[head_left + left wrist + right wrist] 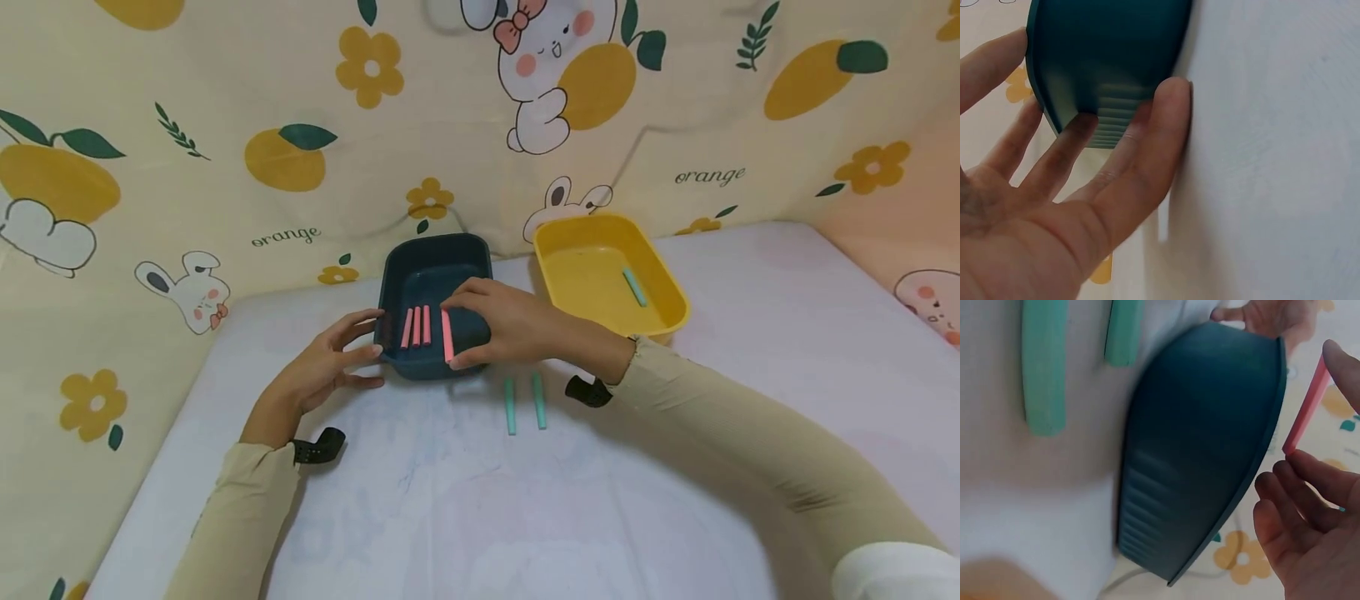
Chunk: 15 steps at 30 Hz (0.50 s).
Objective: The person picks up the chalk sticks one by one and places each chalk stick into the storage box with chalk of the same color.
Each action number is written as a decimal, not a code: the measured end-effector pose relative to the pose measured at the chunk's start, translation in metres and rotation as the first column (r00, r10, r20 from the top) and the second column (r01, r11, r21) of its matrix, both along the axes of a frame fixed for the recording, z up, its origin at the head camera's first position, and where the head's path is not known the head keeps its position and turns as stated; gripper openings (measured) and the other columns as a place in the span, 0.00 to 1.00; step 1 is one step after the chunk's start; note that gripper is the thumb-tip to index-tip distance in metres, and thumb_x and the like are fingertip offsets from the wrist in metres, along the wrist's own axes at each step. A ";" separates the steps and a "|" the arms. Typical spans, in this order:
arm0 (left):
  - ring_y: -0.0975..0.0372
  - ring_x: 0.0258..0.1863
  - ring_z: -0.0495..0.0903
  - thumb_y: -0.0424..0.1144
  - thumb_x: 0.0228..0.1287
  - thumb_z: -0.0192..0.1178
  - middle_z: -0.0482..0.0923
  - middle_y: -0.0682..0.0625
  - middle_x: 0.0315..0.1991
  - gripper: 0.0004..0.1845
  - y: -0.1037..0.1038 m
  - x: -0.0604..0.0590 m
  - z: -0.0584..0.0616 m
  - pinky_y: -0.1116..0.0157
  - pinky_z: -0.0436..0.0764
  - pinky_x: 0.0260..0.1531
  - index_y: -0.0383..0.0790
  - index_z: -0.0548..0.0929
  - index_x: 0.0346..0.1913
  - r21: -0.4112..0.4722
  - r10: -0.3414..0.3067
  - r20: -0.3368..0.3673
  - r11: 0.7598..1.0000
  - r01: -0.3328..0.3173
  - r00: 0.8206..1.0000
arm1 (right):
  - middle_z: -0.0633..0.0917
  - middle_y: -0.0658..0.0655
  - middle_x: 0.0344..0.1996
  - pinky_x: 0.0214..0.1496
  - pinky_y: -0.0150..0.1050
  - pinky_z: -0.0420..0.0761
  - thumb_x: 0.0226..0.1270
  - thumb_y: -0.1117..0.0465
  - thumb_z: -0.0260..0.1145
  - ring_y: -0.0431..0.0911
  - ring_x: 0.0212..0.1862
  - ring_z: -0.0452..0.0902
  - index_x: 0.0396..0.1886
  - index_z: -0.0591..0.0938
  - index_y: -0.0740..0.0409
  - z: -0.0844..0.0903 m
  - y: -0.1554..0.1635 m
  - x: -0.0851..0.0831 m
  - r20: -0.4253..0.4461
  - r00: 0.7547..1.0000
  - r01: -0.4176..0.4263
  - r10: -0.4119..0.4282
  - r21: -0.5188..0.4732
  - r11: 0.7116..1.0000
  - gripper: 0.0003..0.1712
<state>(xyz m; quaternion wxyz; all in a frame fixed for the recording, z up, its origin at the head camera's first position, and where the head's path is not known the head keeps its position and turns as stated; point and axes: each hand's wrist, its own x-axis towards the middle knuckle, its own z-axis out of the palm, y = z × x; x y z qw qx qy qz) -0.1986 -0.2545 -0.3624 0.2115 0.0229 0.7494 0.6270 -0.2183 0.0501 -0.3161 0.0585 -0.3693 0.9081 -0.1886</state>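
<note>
Beige sleeves (750, 433) reached in from the bottom edge of the head view, the one on the right with a white band (892, 573) near the corner. Past them, the right hand (513, 321) pinched a pink stick (447, 335) by its two ends, thumb at the near end and a finger at the far one. That stick hung over the dark teal tray (435, 367), and the right wrist view showed it above the rim, apart from the tray. Three more pink sticks (416, 327) lay side by side on the tray's floor, roughly parallel, toward its left half.

The left hand (322, 367) grasped nothing; its spread, relaxed fingers touched the outside of the teal tray's left end, as its own wrist view showed.

Two mint-green sticks (539, 401) lay close together but apart on the white worktop (450, 500), just in front of the right hand. A yellow tray (585, 292) stood to the right of the teal one, with a single mint-green stick (634, 287) inside. Behind everything hung a cream cloth (450, 108) printed with oranges, flowers and rabbits.
</note>
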 end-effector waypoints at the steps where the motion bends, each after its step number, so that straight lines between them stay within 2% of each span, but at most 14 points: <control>1: 0.38 0.65 0.68 0.39 0.69 0.62 0.48 0.45 0.80 0.38 0.000 0.001 0.000 0.44 0.83 0.51 0.53 0.57 0.77 -0.004 0.000 0.001 1.000 0.000 1.000 | 0.72 0.50 0.66 0.69 0.47 0.75 0.54 0.31 0.71 0.47 0.66 0.69 0.70 0.72 0.44 -0.001 -0.001 -0.002 0.007 1.000 0.001 -0.001 0.002 1.000 0.46; 7: 0.38 0.65 0.68 0.39 0.69 0.62 0.47 0.45 0.80 0.38 -0.001 0.003 -0.001 0.45 0.84 0.51 0.52 0.57 0.77 -0.018 -0.001 0.002 1.000 0.001 1.000 | 0.73 0.53 0.66 0.70 0.48 0.74 0.55 0.34 0.73 0.49 0.64 0.70 0.70 0.72 0.48 -0.007 -0.008 -0.019 0.054 0.998 -0.011 0.013 -0.036 0.999 0.46; 15: 0.39 0.64 0.69 0.39 0.69 0.62 0.48 0.45 0.80 0.37 0.000 0.000 0.000 0.45 0.84 0.51 0.52 0.57 0.77 -0.008 -0.003 -0.008 1.000 0.003 1.000 | 0.74 0.55 0.65 0.70 0.48 0.74 0.54 0.36 0.75 0.49 0.63 0.72 0.69 0.74 0.49 -0.019 -0.014 -0.038 0.102 0.995 0.008 -0.001 -0.065 0.998 0.45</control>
